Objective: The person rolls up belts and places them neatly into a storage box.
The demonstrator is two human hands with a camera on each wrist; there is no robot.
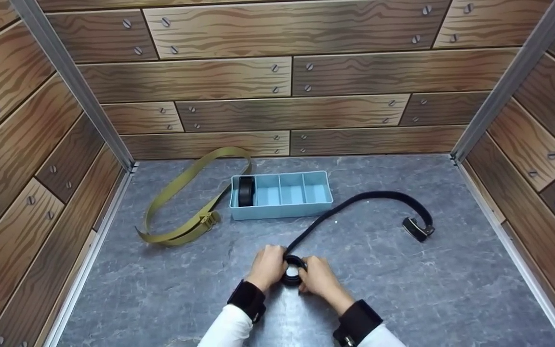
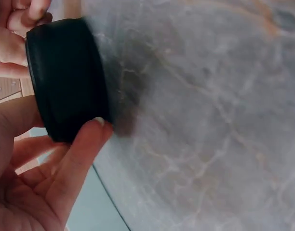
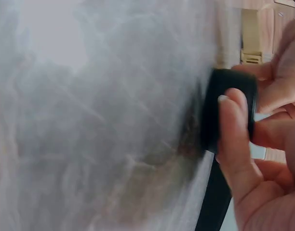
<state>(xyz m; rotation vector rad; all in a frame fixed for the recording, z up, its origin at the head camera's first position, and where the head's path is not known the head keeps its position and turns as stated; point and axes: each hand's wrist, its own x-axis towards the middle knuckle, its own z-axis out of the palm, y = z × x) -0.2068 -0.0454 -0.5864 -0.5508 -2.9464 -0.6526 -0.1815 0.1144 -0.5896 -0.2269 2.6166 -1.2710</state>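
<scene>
A black belt is partly wound into a coil (image 1: 292, 281) on the grey floor, its loose strap (image 1: 354, 198) curving away to a metal buckle (image 1: 417, 229) at the right. My left hand (image 1: 269, 266) grips the coil's left side, where the strap leaves it. On the opposite side my right hand (image 1: 322, 275) pinches the coil between thumb and fingers. The left wrist view shows the coil's broad outer face (image 2: 68, 82) with fingertips at its edges. In the right wrist view, a thumb lies across the coil (image 3: 212, 108).
Behind the hands stands a light blue divided box (image 1: 280, 212); a black rolled strap (image 1: 246, 191) sits in its leftmost compartment. An olive webbing belt (image 1: 162, 205) lies looped at the left, touching or close to the box. Wood-patterned walls (image 1: 234, 79) enclose the floor.
</scene>
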